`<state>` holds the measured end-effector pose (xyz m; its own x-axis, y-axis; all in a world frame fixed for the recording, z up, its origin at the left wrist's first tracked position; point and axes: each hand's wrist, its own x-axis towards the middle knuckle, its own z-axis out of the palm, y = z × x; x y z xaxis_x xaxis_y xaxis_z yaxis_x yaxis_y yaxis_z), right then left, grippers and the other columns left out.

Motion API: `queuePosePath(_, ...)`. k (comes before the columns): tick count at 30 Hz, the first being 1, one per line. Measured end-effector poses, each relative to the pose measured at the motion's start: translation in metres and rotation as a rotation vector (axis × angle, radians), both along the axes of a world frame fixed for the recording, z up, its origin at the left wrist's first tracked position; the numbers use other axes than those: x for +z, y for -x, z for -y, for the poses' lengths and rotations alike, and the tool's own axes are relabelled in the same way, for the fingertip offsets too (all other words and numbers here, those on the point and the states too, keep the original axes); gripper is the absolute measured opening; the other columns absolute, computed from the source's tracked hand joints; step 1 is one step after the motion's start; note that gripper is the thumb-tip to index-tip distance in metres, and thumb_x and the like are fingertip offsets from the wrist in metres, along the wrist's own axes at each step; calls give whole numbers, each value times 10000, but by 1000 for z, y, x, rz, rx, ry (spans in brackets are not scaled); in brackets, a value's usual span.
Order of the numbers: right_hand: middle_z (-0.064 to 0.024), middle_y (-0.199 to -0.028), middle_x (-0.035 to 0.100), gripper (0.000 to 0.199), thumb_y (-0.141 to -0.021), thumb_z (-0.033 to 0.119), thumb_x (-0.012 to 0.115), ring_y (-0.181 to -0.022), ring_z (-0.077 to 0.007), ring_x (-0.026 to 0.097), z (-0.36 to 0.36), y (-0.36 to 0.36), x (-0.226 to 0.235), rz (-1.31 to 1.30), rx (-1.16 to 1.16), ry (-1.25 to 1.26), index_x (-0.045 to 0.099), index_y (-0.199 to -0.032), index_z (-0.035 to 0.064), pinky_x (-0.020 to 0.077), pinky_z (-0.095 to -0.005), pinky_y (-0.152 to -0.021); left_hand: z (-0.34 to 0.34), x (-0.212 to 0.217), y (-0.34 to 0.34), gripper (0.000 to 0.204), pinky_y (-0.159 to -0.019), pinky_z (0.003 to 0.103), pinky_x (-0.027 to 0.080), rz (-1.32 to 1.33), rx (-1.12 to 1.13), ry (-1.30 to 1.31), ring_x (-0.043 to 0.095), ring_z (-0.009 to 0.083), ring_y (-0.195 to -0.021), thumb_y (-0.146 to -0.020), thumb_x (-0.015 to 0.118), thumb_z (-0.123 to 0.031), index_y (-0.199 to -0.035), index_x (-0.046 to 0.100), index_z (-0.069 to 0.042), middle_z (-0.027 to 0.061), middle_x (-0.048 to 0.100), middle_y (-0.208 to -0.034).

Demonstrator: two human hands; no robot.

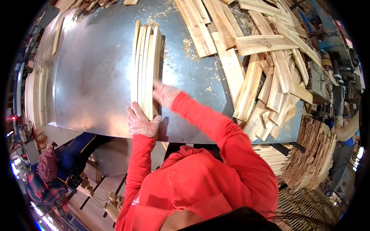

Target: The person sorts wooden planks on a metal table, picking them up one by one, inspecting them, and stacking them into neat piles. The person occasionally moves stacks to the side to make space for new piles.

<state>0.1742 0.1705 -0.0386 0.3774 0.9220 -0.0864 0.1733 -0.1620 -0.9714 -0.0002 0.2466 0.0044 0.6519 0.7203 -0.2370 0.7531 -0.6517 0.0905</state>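
Several narrow wooden boards stand on edge, side by side, on the metal tabletop in front of me. My left hand is closed around the near end of this bundle, its fingers reaching over the end and left side and its thumb at the right. Against the bundle's right side, a little farther up, is my right hand. Its fingers are slightly blurred, and how far they are bent is unclear. Both hands look covered by thin, pale gloves.
A loose heap of boards covers the table's right side. Another row of boards stands by the left edge. Wood shavings lie scattered. Stacked wood sits below at right; another person is at lower left.
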Motion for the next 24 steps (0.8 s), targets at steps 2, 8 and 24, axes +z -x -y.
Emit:
queuePosePath(2,-228,-1539,310,745,-962,414,530,-1439,-343,293,-2,-75,-12,619,-347,586,225,-1525,32,228,-360,-1195,-7,-5,0,1133,-1059,504,385,-14,54,24,411,455,-1308,-669,804,-465,-1524,166,-82,276,302,-1494)
queuePosePath(8,-274,-1520,311,1033,-804,605,640,-1420,-379,306,24,-195,15,645,-528,970,189,-1519,12,265,-474,-1157,-14,9,-17,1047,-1031,511,406,36,86,83,444,420,-1278,-683,797,-387,-1495,218,-68,252,364,-1450)
queuePosePath(24,-276,-1240,592,781,-776,389,741,-1150,-371,595,-77,-145,-69,-175,-525,514,456,-1351,-57,451,-396,-1012,-28,9,-40,1039,-982,501,448,79,125,-6,501,428,-1195,-651,820,-400,-1470,261,-88,229,440,-1373)
